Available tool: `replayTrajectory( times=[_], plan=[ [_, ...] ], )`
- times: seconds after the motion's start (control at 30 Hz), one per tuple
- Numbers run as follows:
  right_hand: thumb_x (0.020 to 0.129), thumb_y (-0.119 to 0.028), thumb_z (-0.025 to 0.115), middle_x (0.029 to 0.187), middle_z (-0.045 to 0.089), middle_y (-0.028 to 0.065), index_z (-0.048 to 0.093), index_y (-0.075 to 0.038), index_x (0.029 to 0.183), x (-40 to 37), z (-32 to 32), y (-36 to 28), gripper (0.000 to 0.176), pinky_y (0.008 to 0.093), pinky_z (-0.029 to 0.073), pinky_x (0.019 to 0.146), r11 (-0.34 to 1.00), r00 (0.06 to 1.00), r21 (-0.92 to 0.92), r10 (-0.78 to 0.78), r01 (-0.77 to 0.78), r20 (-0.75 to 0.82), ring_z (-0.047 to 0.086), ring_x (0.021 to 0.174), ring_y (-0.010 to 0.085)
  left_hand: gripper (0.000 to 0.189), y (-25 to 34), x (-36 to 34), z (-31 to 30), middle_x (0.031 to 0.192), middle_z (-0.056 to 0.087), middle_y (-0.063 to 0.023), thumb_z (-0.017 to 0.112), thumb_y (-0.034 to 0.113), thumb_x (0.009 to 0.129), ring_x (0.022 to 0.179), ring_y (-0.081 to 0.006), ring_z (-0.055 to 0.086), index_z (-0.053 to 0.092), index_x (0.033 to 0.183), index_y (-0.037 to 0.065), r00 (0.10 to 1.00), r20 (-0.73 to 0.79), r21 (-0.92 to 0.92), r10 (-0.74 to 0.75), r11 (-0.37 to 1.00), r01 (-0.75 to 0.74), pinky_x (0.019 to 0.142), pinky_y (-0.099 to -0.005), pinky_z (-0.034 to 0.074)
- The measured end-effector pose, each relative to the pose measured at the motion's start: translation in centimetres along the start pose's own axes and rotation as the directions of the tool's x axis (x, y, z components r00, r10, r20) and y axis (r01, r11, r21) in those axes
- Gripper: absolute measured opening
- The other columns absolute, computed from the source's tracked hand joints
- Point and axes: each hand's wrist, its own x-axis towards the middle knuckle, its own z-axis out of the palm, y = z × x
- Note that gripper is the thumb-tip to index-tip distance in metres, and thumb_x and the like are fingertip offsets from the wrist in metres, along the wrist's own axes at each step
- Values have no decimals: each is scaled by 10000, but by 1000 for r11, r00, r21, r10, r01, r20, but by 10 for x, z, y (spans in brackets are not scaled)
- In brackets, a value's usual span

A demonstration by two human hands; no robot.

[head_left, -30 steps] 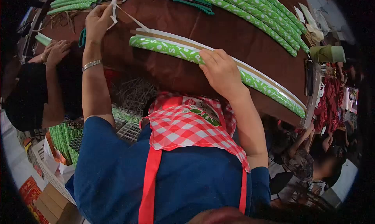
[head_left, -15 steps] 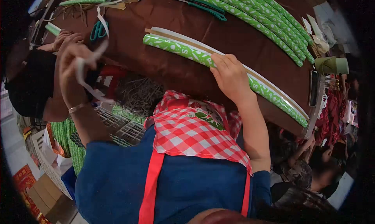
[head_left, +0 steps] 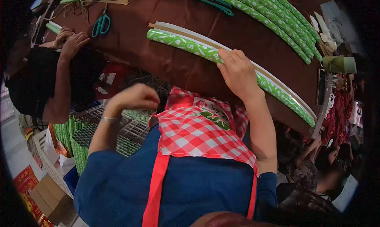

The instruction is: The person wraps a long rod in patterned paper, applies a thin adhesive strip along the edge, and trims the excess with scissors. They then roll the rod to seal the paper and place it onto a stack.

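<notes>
My right hand (head_left: 239, 74) rests on a long roll of green printed wrapping paper (head_left: 182, 45), its fingers curled over the roll near the middle. Along the roll's far side run a white edge and a thin brown strip (head_left: 198, 36). My left hand (head_left: 138, 96) is in the air off the table's near edge, left of the checked apron. Its fingers are loosely bent with the thumb apart, and nothing shows in it. Scissors with teal handles (head_left: 101, 25) lie on the brown table cover, beyond my left hand.
Several finished-looking green rolls (head_left: 273, 25) lie along the far side, near a dark green toothed tool (head_left: 211, 4). A co-worker's hands (head_left: 69, 41) work on another roll at the left. Below the table edge is a plastic crate (head_left: 134, 130). A cup-like green roll (head_left: 339, 64) stands at right.
My left hand has come down and right, toward my body, and the white strip it held is out of sight. My right hand stays on the roll.
</notes>
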Motion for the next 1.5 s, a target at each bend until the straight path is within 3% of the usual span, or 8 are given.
replayTrajectory(
  times=[0.1,0.2,0.23,0.3,0.43,0.53,0.73,1.5],
  plan=[
    [757,-45,686,1005,640,129,594,-6,1105,3,-1,-3,362,399,488,823,999,999,36,38,-38,13,580,951,307,107,34,9,-65,819,623,5,610,71,894,760,-73,574,619,939,-25,838,-517,-199,174,928,-316,671,-231,484],
    [758,-47,686,1002,640,130,590,-5,1110,1,-1,-2,367,400,487,822,999,1000,32,26,-26,9,580,951,308,215,22,46,-117,918,653,-42,625,162,913,822,-109,601,631,1052,-1,510,-775,314,373,928,-202,738,-255,493],
    [734,-55,703,1014,641,109,590,-9,1083,1,-1,-1,370,392,495,819,1000,1000,22,18,-18,-1,582,948,291,215,21,50,-125,918,653,-42,625,162,913,822,-109,601,631,1052,-1,512,-770,316,380,925,-210,738,-255,493],
    [709,-62,720,1026,643,88,590,-13,1057,1,0,0,374,384,504,815,1000,1000,7,21,-21,-11,585,946,274,327,20,57,-137,1071,635,-91,597,256,936,1005,-215,594,606,1172,31,668,-714,344,211,936,72,872,-350,472],
    [726,-57,707,1020,642,107,587,-10,1088,0,0,-1,384,391,497,819,999,999,29,34,-34,0,582,953,292,307,20,63,-147,1017,639,-100,610,271,926,952,-223,597,643,1088,12,828,-553,309,91,946,102,836,-361,475],
    [746,-47,694,1016,640,125,583,-4,1118,1,-1,-2,390,402,489,825,998,999,42,38,-38,12,579,960,309,253,16,64,-150,813,639,-31,648,228,899,786,-115,577,665,990,-7,819,-558,328,134,942,69,702,-278,469],
    [742,-47,698,1032,642,123,588,-6,1111,1,-2,-2,387,402,490,829,998,999,44,40,-41,6,582,961,305,237,13,58,-149,769,539,44,623,277,927,695,-46,446,647,897,44,799,-585,103,140,990,-99,619,-243,401],
    [741,-61,705,1013,642,119,589,-16,1111,1,0,-1,390,402,493,826,998,999,40,42,-43,5,587,950,305,258,5,82,-137,789,663,-80,694,246,829,710,-155,605,692,883,-7,634,-757,275,158,957,89,647,-307,477]
  ],
)
